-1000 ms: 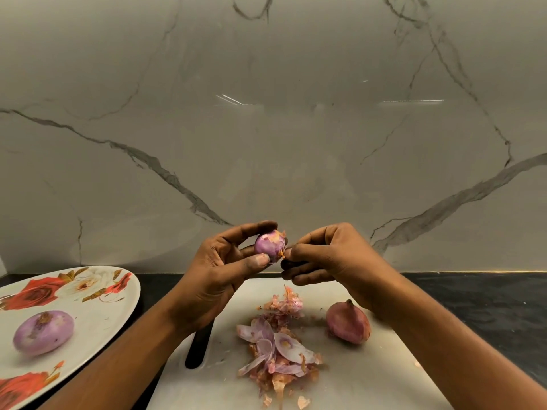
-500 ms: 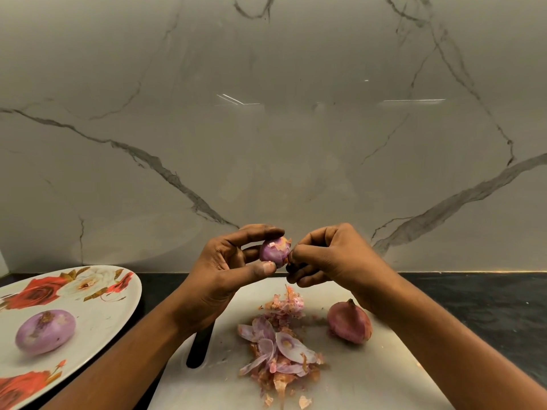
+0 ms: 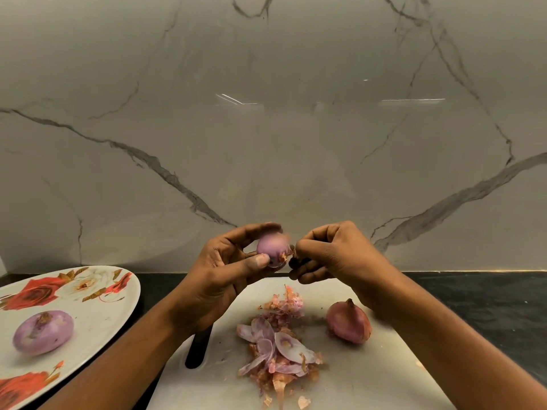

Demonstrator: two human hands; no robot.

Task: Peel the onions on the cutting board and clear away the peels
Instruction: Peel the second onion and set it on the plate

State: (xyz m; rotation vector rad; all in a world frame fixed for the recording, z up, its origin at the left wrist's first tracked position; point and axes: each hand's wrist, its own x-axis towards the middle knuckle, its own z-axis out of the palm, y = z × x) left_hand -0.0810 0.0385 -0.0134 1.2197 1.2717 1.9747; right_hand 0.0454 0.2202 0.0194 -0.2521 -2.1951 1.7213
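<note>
Closest up is the white cutting board (image 3: pixel 370 380), with a messy pile of peels (image 3: pixel 278 350) in the middle and an unpeeled onion (image 3: pixel 349 322) just right of it, partly tucked under the right wrist. Off to the left, a rose-print plate (image 3: pixel 112 306) holds a peeled onion (image 3: pixel 43 332). Above the board, the left hand (image 3: pixel 225 270) grips a half-peeled onion (image 3: pixel 272 247) between thumb and fingers. The right hand (image 3: pixel 334 253) is curled, pinching a scrap of skin (image 3: pixel 284 257) on its end. Behind them are the dark counter (image 3: pixel 488 300) and the marble wall (image 3: pixel 266 128).

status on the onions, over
Left hand grips part-peeled onion over cutting board. Right hand, gripping a dark object, picks at its skin. One unpeeled onion and peel pile on board; nothing blocking.
</note>
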